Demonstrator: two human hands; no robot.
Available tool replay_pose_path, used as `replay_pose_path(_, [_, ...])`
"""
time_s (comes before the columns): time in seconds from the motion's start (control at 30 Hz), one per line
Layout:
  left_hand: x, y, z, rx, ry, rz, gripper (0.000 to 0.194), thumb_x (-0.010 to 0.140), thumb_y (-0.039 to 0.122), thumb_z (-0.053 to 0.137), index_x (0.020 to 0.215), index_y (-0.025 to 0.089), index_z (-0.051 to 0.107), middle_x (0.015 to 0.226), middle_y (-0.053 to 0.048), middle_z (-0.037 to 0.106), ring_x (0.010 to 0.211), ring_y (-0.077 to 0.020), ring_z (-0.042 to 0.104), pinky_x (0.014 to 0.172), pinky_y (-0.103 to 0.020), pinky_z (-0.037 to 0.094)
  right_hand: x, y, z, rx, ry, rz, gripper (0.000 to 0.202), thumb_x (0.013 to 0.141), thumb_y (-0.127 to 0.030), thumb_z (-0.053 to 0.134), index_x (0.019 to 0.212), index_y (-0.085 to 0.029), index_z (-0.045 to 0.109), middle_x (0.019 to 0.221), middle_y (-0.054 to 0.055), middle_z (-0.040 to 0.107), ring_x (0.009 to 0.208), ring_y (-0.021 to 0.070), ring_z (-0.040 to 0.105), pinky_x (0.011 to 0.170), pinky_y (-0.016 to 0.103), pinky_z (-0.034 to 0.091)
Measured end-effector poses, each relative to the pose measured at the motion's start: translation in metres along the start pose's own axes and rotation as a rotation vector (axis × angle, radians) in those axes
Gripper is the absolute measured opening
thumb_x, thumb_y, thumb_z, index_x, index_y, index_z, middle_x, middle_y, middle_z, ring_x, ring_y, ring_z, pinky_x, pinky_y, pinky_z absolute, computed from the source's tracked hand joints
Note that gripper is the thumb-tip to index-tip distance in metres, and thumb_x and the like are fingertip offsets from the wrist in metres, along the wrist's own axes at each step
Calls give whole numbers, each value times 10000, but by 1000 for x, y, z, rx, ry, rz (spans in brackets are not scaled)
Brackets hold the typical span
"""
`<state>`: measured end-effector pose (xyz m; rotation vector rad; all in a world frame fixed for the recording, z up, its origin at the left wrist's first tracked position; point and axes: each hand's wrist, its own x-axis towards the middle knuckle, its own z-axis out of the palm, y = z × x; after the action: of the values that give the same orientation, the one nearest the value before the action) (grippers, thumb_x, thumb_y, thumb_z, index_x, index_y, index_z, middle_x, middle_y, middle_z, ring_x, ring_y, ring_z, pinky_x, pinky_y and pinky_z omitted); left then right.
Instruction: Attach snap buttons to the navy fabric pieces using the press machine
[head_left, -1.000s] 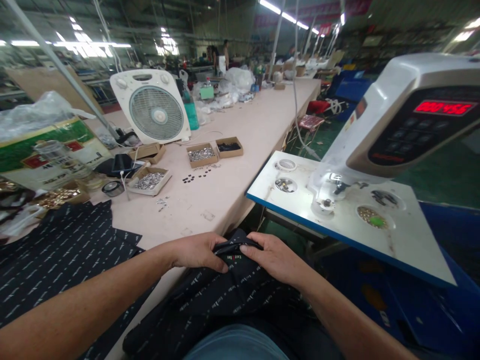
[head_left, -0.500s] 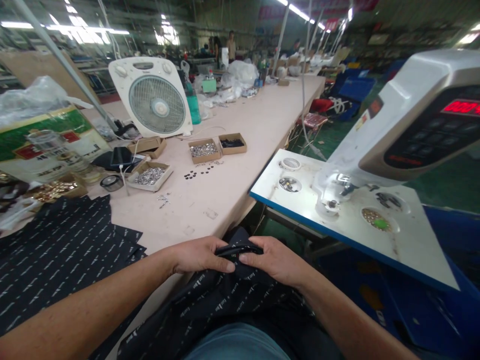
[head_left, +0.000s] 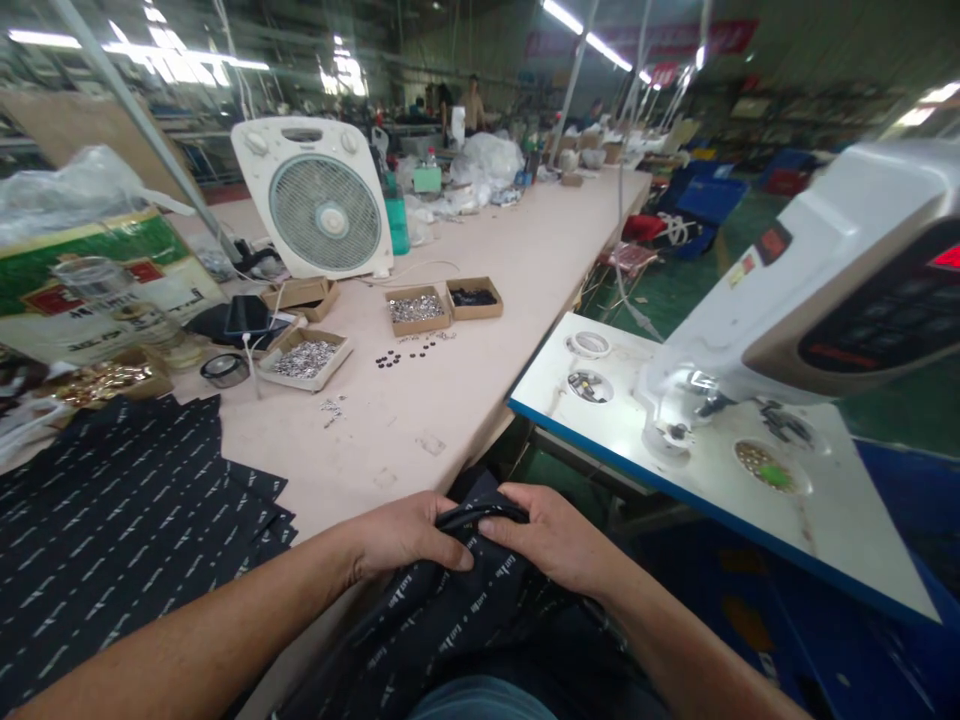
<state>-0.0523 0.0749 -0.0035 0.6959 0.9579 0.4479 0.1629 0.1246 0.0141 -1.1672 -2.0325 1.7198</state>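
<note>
Black fabric (head_left: 457, 620) printed with rows of white lettering lies over my lap and rises to both hands. My left hand (head_left: 412, 537) pinches its folded edge, thumb on the near side. A short way to the right, my right hand (head_left: 544, 530) grips the same edge, its thumb also on top. Between them the edge bows up in a rolled fold. The fingers behind the cloth are hidden. To the right stands a white press machine (head_left: 750, 290) over a white work plate (head_left: 555, 410) with a blue rim; neither hand touches it.
Printed black cloth pieces (head_left: 142, 530) are stacked on the table (head_left: 405, 420) at left. Behind them stand boxes of small metal parts (head_left: 304, 360), (head_left: 416, 308), a box of black parts (head_left: 474, 298), a tape roll (head_left: 225, 370) and a fan (head_left: 322, 205). Round wells in the plate hold small parts.
The view has shifted slightly, so the table and machine sit lower and a little to the right. Both hands keep hold of the fabric edge, whose fold has turned slightly and looks wider.
</note>
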Motion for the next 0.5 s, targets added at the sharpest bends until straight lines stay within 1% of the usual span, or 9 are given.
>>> replay_pose_path(0.1, [8, -5, 3, -108, 29, 69, 315, 578, 213, 827, 862, 102, 748, 795, -59, 747, 630, -133, 663, 658, -223, 530, 4, -1, -4, 41, 6, 11, 239, 840, -391, 662, 841, -152, 657, 785, 3, 644, 738, 163, 568, 619, 229, 419])
replay_pose_path(0.17, [15, -8, 6, -191, 28, 111, 351, 578, 235, 844, 882, 89, 749, 827, -85, 748, 655, -142, 671, 686, -234, 527, 8, 0, -7, 45, 7, 13, 242, 851, -396, 649, 833, -155, 645, 769, 0, 638, 721, 159, 563, 609, 230, 412])
replay_pose_path(0.27, [25, -9, 9, -297, 15, 173, 401, 575, 277, 860, 903, 77, 746, 838, -107, 741, 682, -159, 675, 730, -265, 525, 15, 2, -14, -19, 15, -2, 256, 864, -407, 631, 823, -155, 643, 761, 0, 638, 717, 160, 569, 607, 235, 411])
replay_pose_path(0.33, [31, -10, 9, -320, 27, 198, 416, 564, 284, 860, 904, 76, 740, 806, -100, 730, 662, -158, 662, 716, -271, 514, 20, 0, -22, -84, 3, -5, 264, 866, -415, 624, 828, -156, 654, 766, 6, 650, 728, 169, 585, 615, 243, 422])
replay_pose_path(0.4, [38, -11, 7, -301, 62, 207, 388, 554, 277, 846, 869, 81, 733, 762, -79, 712, 619, -144, 632, 677, -260, 492, 27, -8, -32, -146, -22, -24, 244, 834, -402, 665, 903, -168, 683, 839, 18, 685, 805, 193, 618, 684, 262, 456])
replay_pose_path(0.43, [41, -12, 6, -278, 81, 211, 354, 558, 272, 830, 841, 87, 727, 742, -63, 700, 598, -134, 612, 654, -252, 478, 32, -15, -38, -159, -39, -41, 267, 804, -389, 698, 968, -179, 694, 902, 25, 701, 865, 207, 630, 741, 277, 473])
replay_pose_path(0.5, [50, -17, 4, -196, 105, 231, 258, 588, 262, 775, 781, 106, 705, 689, -19, 660, 561, -111, 559, 604, -230, 439, 49, -29, -47, -141, -58, -76, 402, 752, -378, 743, 1104, -195, 681, 1028, 43, 707, 961, 224, 634, 845, 309, 484])
